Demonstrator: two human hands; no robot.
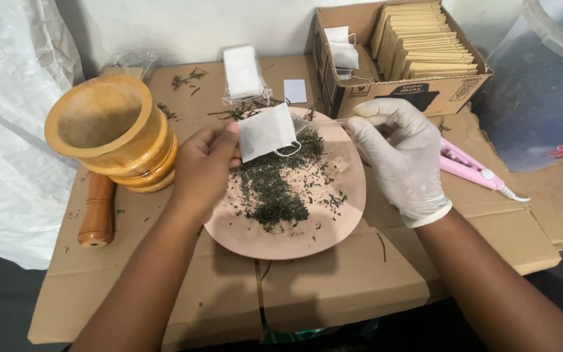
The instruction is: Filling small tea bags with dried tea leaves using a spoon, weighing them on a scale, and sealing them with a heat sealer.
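White tea bag (266,132) held above the pink plate (333,225).
It is pinched shut in the bare left hand (204,166); a clear spoon (333,121) (barely visible) is clasped by the gloved right hand (401,156) over dried green herbs (273,189).

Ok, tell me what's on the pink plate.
The pink plate bears a heap of dried green leaves. The left hand and white pouch hide part of it.

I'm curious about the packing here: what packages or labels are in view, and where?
Cardboard box: back right, brown, open, dark print in front.
Envelopes: tan, upright rows inside the box.
Clear packet: back centre, holds white bags.
White bag: square, held over the pink plate by left hand.
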